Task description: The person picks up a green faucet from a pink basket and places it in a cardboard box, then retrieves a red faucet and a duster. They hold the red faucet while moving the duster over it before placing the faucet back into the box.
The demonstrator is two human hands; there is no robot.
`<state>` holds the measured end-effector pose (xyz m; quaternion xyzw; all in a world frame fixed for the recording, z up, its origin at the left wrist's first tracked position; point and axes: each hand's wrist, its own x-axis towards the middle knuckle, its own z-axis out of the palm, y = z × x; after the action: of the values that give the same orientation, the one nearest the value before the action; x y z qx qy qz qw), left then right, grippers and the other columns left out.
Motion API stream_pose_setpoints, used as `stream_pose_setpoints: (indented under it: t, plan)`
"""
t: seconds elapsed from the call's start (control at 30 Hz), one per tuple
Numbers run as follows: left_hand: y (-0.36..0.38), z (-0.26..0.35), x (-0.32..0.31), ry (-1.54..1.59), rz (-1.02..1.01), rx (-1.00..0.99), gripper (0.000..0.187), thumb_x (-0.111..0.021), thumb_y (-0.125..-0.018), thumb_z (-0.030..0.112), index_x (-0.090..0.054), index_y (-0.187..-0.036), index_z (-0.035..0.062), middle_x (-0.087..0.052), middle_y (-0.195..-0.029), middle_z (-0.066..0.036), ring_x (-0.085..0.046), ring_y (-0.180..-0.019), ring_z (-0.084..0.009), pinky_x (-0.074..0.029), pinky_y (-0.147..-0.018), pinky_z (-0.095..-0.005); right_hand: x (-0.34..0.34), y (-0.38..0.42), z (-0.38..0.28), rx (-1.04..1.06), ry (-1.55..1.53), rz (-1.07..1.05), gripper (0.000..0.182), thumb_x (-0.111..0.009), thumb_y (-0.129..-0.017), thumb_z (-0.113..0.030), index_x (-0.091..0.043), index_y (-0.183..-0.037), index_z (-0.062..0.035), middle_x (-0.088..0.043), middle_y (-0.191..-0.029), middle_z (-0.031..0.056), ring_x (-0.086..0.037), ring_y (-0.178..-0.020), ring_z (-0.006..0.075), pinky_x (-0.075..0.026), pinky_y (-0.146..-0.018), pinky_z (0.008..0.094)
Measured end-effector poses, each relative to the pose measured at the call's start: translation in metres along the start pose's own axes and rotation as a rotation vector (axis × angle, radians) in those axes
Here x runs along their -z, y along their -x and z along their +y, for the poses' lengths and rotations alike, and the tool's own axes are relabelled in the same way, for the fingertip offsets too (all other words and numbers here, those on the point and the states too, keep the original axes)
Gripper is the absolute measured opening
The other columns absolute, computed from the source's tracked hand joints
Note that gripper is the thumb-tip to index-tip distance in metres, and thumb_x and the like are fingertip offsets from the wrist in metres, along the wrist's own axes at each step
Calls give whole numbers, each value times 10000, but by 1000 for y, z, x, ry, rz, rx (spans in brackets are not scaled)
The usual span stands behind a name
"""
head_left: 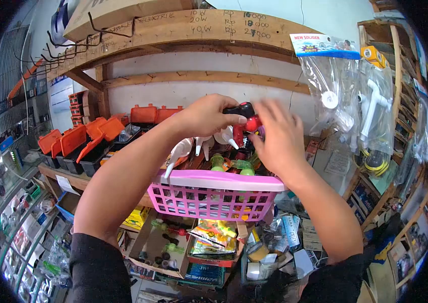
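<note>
My left hand (208, 117) is closed around a black-and-red item (244, 109) above the back of the pink basket (216, 181). Beside it, my right hand (280, 134) is blurred, with its fingers raised and apart near a red ball-shaped part (252, 124). Whether the right fingers touch that part is unclear. White funnels (177, 154) and green items (217, 161) lie in the basket below the hands.
Black boxes with orange lids (105, 129) stand at the left. Bagged white fittings (330, 98) hang at the right. Cardboard boxes of small goods (143, 247) sit below the basket. Metal hooks (100, 31) stick out from the upper wooden beam.
</note>
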<state>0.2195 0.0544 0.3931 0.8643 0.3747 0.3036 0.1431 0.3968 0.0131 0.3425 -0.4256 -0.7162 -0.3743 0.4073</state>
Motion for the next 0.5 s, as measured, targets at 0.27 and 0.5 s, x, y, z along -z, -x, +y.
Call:
stream_pose_setpoints:
  t: [0.27,0.5]
  plan:
    - [12,-1,4,371,215,-248,554,-724,-748,191,-470,-1222,56,-606,-894,-58,-542,-736,-108,-463,-630,-253,20,0,-13,75,203,188,288,-661,-730,-286,-571,-938,-109,-537,-856,30,-534,-838,209,-312,-888,469]
    - [133,12,51,584,76,-336,557,-675,-786,158,-422,-1270,49,-569,-952,-49,-547,-849,-109,-458,-782,-255,83,9,-124,159,138,198,352,-675,-699,-323,-565,-921,-73,-532,-789,45,-535,-761,211,-355,-720,375]
